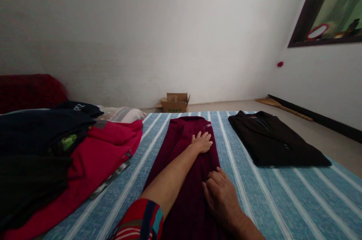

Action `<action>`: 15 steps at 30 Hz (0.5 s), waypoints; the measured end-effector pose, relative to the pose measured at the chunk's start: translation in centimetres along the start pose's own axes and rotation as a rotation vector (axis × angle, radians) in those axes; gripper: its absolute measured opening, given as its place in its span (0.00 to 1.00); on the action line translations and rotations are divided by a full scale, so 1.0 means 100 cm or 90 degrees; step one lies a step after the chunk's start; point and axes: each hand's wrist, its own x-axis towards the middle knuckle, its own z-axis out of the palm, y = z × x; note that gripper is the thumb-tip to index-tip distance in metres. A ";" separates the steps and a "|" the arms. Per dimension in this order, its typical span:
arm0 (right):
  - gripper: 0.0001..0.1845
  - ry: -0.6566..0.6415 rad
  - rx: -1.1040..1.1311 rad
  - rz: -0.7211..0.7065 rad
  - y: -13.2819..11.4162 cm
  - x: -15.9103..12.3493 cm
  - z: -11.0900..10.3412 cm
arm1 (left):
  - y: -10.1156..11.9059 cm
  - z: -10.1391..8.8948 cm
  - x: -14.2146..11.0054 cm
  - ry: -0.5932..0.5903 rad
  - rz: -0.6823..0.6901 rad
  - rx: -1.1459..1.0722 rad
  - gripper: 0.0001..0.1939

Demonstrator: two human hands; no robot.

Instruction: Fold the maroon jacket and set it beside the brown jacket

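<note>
- Fingers of the left hand (pixel 202 143): spread and laid on the maroon garment (pixel 194 187) near its far end, gripping nothing that shows.
- Fingers of the right hand (pixel 221 194): curled at the garment's right edge; whether they pinch any cloth cannot be determined.
- Location: the maroon garment lies lengthwise on the striped sheet (pixel 274 194), directly before the person, between the heap at left and the black garment (pixel 277 143) at right, apart from both.
- Step in hand, as judged: pressing the cloth flat and truing its right edge.
- Recommended method: keep the left palm low and light, stroke outward from the middle, and let the right fingers draw the edge straight without dragging the layers out of line.
- Risk, as judged: pressing too hard could shift the upper layer and leave creases.
- Count, hands: two.
- Count, clothing laid out singly: one maroon, one black, the latter folded.
- Count, heap: at least three pieces, including one crimson garment (pixel 106 153) and one navy garment (pixel 36 126); overlap prevents an exact figure.
- Count, other: one cardboard box (pixel 175 107), standing beyond the sheet, flaps raised.
</note>
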 end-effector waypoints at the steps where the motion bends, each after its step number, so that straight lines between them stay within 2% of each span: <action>1: 0.12 -0.003 0.000 0.005 0.000 0.000 0.000 | -0.001 0.001 0.000 0.010 0.000 0.002 0.25; 7: 0.12 -0.026 -0.010 0.032 0.000 0.002 -0.001 | -0.009 0.009 -0.001 0.054 0.033 0.025 0.21; 11: 0.12 -0.031 -0.013 0.037 0.000 0.004 0.000 | -0.007 0.006 -0.002 0.041 0.053 0.033 0.23; 15: 0.12 -0.034 -0.010 0.038 0.000 0.002 -0.001 | -0.001 0.000 -0.006 -0.003 0.039 0.029 0.28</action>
